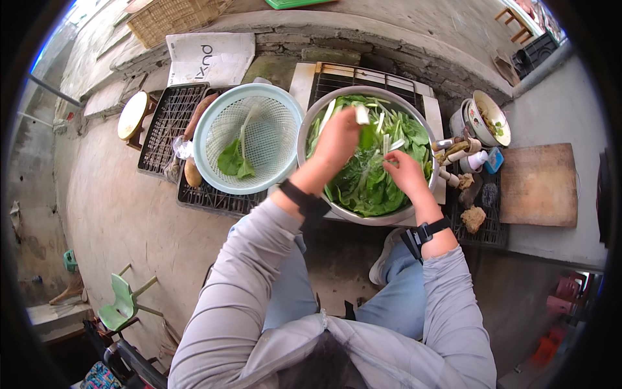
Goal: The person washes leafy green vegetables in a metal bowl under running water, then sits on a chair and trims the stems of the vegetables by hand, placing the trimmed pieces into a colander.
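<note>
A wide metal basin (372, 221) holds many leafy greens (384, 187) in water. My left hand (340, 133) is over the basin's left half, closed on the white stalk of a leafy green (362, 115). Lower and to the right, my right hand (404, 170) is above the greens with thumb and fingertips close together; whether a stalk is between them I cannot tell. Left of the basin stands a light-blue plastic colander (204, 167) with one leafy green (236, 159) lying inside.
Black plastic crates (167, 131) and a round stool (132, 115) are on the left. To the right are enamel bowls (503, 124), brushes (457, 150), a blue soap box (493, 160) and a wooden board (538, 185). A green chair (119, 301) stands at lower left.
</note>
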Available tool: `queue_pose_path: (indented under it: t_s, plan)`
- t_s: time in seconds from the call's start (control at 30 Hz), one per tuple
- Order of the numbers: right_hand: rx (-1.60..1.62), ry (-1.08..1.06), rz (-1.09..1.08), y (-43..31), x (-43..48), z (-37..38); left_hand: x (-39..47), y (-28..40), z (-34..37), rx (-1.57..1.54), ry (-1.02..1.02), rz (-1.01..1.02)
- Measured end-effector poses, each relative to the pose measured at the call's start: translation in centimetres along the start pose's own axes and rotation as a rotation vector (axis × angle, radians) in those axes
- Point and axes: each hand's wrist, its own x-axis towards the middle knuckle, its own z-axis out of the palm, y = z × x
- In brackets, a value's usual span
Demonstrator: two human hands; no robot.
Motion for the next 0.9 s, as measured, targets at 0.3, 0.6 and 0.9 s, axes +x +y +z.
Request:
queue_pose_path:
  t_s: [0.3, 0.6, 0.9]
  plan:
    - [0.264, 0.074, 0.199, 2.9, 1.9, 1.7, 2.1, -6.7, -15.9, 0.797, 0.325, -0.379]
    - [0.064, -0.070, 0.234, 4.3, 2.3, 3.8, 1.6, -6.4, -5.5, 0.309, 0.107, -0.047]
    - [0.779, -0.047, 0.244, 3.3, 1.6, 1.8, -3.8, -5.8, 9.0, -0.163, -0.520, -0.390]
